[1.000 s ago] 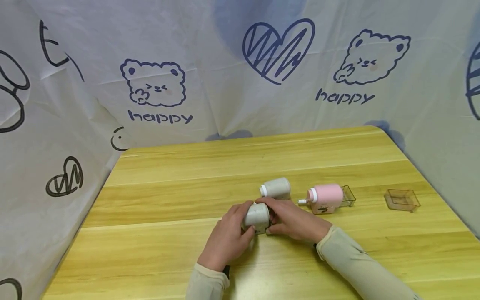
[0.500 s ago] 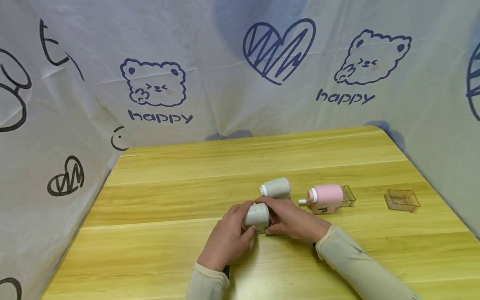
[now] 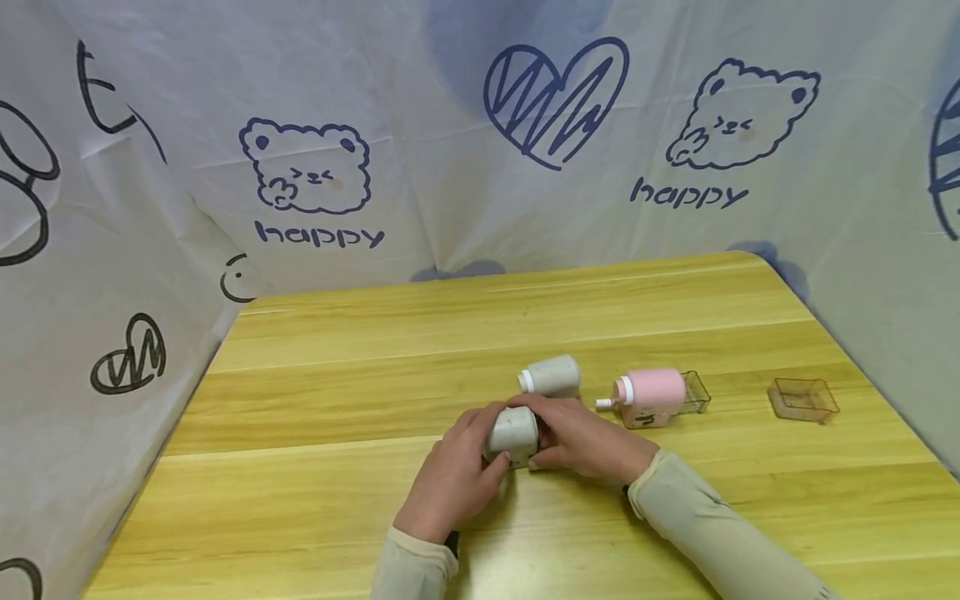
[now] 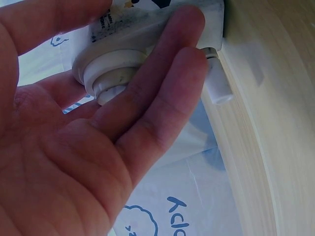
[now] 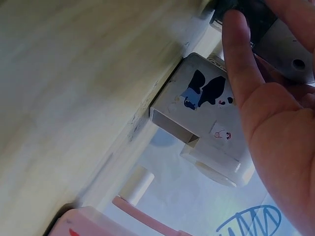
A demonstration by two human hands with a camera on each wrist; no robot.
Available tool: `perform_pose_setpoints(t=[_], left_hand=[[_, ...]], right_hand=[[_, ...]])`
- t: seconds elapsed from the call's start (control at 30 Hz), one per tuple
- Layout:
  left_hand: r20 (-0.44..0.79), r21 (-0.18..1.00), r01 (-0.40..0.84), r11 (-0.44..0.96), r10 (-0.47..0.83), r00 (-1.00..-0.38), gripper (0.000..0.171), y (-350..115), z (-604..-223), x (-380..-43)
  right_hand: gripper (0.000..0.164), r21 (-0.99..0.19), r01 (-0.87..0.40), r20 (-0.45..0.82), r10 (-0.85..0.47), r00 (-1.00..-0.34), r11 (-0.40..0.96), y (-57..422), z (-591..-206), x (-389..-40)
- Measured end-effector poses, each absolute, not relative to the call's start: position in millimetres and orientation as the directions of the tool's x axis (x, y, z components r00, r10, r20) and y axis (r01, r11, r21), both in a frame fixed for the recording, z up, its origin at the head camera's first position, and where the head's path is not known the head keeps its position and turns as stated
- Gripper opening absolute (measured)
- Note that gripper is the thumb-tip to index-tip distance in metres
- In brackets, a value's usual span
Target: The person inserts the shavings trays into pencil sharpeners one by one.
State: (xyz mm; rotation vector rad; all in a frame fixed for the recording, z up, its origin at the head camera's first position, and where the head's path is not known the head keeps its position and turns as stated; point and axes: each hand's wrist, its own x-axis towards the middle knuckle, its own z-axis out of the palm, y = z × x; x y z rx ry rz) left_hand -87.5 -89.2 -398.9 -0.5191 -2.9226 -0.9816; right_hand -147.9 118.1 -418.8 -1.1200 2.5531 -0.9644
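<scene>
Both hands [image 3: 453, 479] [image 3: 585, 437] grip a grey container [image 3: 513, 431] whose stepped white neck [image 4: 111, 78] only the left wrist view shows.

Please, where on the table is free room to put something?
Bare: the wooden table left of the left hand; behind the rear grey pencil sharpener, to the far edge; smaller, between the clear drawer and the amber drawer. Crowded: around the right hand, between the held grey sharpener and the pink sharpener.

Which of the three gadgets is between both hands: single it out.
The nearer grey gadget, with the left hand and right hand at its sides. The farther grey gadget is behind it; the pink gadget is off to the right.
</scene>
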Motion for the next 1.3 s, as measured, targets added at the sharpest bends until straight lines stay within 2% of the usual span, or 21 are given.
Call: perform_pose_setpoints(t=[0.6,0.9,1.0,1.3], left_hand=[[0.118,0.591,0.309,0.745,0.299,-0.947,0.053,-91,-400,-87],[0.115,0.596,0.3,0.745,0.29,-0.95,0.059,-89,-402,-87],[0.133,0.586,0.309,0.749,0.287,-0.949,0.057,-90,-403,-87],[0.216,0.586,0.325,0.743,0.243,-0.946,0.055,-94,-405,-86]], right_hand=[[0.071,-0.639,-0.575,0.073,-0.705,-0.706,0.51,115,-421,-147],[0.08,-0.688,-0.513,0.037,-0.682,-0.73,0.512,123,-419,-139],[0.073,-0.712,-0.484,0.035,-0.663,-0.748,0.508,132,-415,-135],[0.034,-0.691,-0.49,0.109,-0.593,-0.798,0.532,177,-399,-125]])
